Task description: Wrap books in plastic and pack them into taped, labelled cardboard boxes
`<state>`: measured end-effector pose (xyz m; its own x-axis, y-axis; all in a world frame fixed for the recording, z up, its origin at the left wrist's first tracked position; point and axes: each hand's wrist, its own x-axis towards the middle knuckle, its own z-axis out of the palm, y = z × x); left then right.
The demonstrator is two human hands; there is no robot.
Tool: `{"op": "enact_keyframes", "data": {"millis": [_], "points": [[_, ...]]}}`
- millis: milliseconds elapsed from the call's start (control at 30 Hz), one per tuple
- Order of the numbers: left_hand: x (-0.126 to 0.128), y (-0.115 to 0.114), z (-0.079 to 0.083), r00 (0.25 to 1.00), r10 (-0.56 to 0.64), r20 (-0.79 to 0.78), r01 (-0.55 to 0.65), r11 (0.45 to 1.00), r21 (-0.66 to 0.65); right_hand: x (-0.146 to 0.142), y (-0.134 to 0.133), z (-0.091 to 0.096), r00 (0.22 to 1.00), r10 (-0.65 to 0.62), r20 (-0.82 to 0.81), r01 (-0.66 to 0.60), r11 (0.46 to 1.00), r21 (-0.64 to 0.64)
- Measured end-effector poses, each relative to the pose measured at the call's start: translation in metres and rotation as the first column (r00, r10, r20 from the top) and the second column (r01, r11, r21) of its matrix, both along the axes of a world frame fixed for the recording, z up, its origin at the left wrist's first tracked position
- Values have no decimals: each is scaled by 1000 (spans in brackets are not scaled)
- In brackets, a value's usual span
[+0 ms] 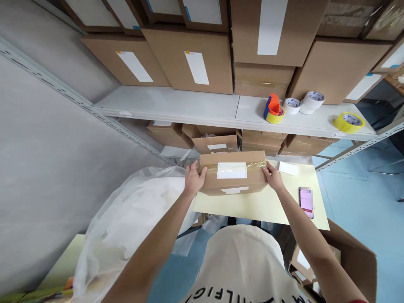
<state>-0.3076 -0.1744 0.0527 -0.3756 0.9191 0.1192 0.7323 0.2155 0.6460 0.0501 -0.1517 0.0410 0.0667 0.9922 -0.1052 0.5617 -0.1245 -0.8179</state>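
A taped cardboard box (233, 185) with a white label on top sits on a pale yellow table (261, 206). My left hand (193, 179) grips the box's left end, fingers curled over the top edge. My right hand (273, 176) holds the right end the same way. Both hands press the box between them.
A phone (306, 202) and a white slip (288, 168) lie on the table to the right. The white shelf (202, 107) above carries a tape dispenser (273, 109) and tape rolls (349, 122), with stacked cartons behind. A large plastic bag (126, 227) is at left, an open carton (353, 256) at right.
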Motion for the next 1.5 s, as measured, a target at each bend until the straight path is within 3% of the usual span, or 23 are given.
{"op": "enact_keyframes", "data": {"millis": [100,233,400,533,633,733,800,867,933,1000,1067,1133,1267,1367,1500], "points": [[1,-1,4,985,-119,-122,131,987,95,-8,0,-2,998,-43,35,42,998,37],[2,-1,11,949,-228,-216,250,965,79,-10,-8,-7,997,-80,10,78,990,119],[5,-1,24,911,-331,-246,350,936,40,-5,-18,-19,983,-158,-94,162,986,32],[23,9,38,872,-428,-239,445,895,20,7,-32,-40,987,-135,-92,134,991,-18],[54,22,55,832,-521,-192,535,844,26,27,-42,-58,996,-68,64,71,996,-57],[103,38,76,763,-636,-120,640,768,-4,62,-47,-71,985,-51,167,65,994,-84],[144,51,87,682,-728,-73,724,686,-70,91,-45,-80,975,-62,213,84,992,-93],[189,68,91,568,-823,-19,809,562,-172,120,-38,-89,961,-62,268,92,991,-100],[234,90,83,441,-896,50,861,407,-306,146,-24,-100,948,-48,313,84,991,-104],[276,116,64,345,-931,121,853,257,-454,167,-3,-113,939,-17,343,56,993,-107],[310,142,36,313,-936,162,805,171,-567,181,22,-127,934,36,355,4,994,-110],[334,164,6,327,-933,151,763,166,-624,191,48,-141,930,97,356,-60,992,-112],[351,189,-41,383,-922,62,689,241,-684,200,78,-164,917,191,351,-158,980,-121],[344,194,-59,422,-904,72,613,226,-757,203,77,-169,856,270,442,-247,963,-109],[335,194,-67,454,-885,106,549,184,-815,206,62,-161,776,360,518,-339,931,-139]]}}
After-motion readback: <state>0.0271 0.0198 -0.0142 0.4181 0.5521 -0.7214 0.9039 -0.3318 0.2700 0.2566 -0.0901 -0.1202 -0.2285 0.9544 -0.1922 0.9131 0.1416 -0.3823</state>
